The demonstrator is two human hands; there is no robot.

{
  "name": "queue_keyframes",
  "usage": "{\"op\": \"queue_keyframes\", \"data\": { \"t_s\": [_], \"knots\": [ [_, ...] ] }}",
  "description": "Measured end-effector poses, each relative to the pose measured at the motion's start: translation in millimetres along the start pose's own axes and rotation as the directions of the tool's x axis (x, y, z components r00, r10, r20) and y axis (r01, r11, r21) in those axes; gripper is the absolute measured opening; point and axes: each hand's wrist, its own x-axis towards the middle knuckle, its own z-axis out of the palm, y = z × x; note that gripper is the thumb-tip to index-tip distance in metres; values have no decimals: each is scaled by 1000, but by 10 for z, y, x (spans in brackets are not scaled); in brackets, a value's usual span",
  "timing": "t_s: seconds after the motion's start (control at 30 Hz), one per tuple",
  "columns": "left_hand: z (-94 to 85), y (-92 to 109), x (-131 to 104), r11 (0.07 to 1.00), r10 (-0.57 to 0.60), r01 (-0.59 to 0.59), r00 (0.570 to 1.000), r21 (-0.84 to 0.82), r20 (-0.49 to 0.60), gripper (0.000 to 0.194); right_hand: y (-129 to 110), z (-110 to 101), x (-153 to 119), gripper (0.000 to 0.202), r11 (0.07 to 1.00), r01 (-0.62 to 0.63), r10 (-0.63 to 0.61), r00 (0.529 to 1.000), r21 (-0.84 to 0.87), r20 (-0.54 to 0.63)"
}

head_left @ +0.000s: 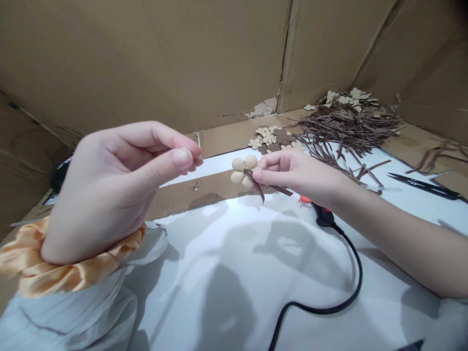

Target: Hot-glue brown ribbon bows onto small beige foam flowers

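My right hand (288,170) pinches a cream fabric flower (238,171) by its right side, with a brown ribbon (260,191) lying across the flower's centre and its ends hanging down. Raised at the left, my left hand (127,170) has its thumb and index fingertips pressed together; anything between them is hidden or too small to name. A gap separates it from the flower. Below my right wrist, a tool with a black and orange handle (323,215) rests on the white surface, partly hidden.
Brown ribbons (351,127) are heaped at the back right, with cream and brown flowers (272,139) beside them. Black tweezers (424,185) lie at the right. A black cable (360,273) curves toward the front. Cardboard walls (146,63) stand around the surface.
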Motion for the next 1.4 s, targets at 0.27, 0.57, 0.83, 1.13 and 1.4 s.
{"op": "queue_keyframes", "data": {
  "t_s": [0.27, 0.57, 0.83, 1.13, 1.4],
  "knots": [
    [6, 11, 63, 991, 35, -41, 998, -127, -55, 26, 49, 17, 23, 22, 997, 6, -6, 1000, 72, 2],
    [-2, -29, -12, 958, 10, 14, 996, 286, -83, 12, 29, 100, 5, 22, 999, 47, -45, 983, 6, -180],
    [133, -179, 98, 936, -277, 233, 950, 263, 142, 29, 236, 189, -37, 20, 290, 215, -852, 503, -933, -148],
    [132, -188, 73, 919, -365, 303, 897, 254, 249, 20, 288, 164, -37, 27, 321, 299, -713, 701, -899, -22],
    [276, -244, 10, 909, -416, 364, 816, 202, 402, 32, 307, 223, -50, 27, 185, 344, -736, 669, -921, 102]
  ]
}}
